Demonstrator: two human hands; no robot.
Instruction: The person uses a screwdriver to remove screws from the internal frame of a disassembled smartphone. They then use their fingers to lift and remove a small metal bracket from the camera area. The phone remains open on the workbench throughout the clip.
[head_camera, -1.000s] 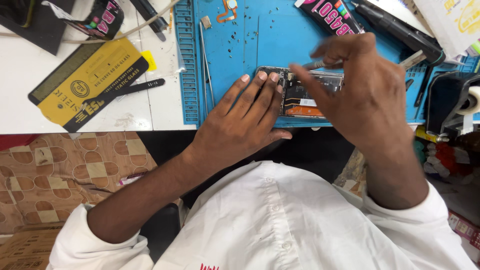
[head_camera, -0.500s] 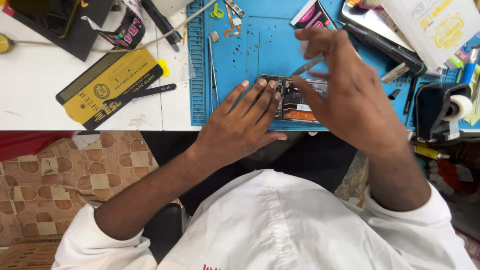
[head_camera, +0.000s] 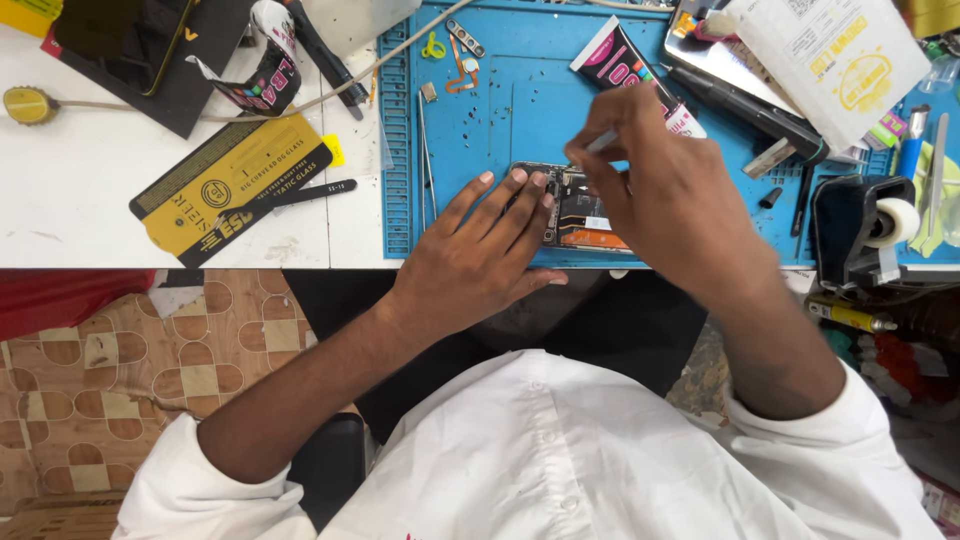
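On the blue silicone work mat (head_camera: 500, 110), near its front edge, lay the opened smartphone with exposed orange and black internals (head_camera: 580, 215). The left hand (head_camera: 480, 255) rested flat, fingers spread across the phone's left end, apparently to keep it from sliding. The right hand (head_camera: 665, 195) pinched a slim silver metal tool (head_camera: 603, 141), angled down over the phone's upper edge. Thin steel tweezers (head_camera: 424, 160) lay left of the phone.
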